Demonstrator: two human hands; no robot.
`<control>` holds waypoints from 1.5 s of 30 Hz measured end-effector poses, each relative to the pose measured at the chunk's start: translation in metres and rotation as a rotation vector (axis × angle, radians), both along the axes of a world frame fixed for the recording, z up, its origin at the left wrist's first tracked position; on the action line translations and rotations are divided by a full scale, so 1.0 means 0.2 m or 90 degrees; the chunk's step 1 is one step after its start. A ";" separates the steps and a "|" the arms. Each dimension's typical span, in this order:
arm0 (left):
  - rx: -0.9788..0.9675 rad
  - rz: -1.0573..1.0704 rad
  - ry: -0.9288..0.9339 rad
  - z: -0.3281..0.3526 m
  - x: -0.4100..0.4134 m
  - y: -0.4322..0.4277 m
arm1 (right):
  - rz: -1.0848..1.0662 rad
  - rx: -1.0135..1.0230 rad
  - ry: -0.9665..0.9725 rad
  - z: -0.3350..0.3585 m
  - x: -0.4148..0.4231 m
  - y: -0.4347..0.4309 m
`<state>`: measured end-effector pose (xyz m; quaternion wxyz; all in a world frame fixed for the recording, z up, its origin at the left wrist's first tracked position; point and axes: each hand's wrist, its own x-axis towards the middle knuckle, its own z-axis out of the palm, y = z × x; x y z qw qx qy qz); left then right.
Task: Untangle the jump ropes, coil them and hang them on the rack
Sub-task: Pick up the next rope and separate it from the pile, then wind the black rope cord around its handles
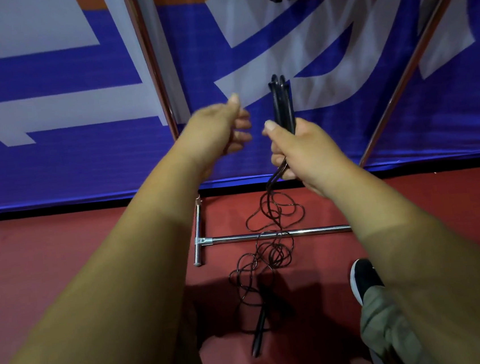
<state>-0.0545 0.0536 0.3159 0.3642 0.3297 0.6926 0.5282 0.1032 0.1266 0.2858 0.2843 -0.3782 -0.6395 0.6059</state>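
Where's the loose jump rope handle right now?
Head view, bottom centre: the loose handle lies on the red floor, below the tangled cord, left of the black shoe.

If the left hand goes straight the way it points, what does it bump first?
Probably the right hand gripping the black jump-rope handles; its thumb is nearest the left hand, though depth is unclear.
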 end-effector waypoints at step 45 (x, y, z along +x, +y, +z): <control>-0.112 -0.084 0.328 -0.11 -0.03 -0.03 | 0.196 -0.105 -0.088 0.17 0.20 0.03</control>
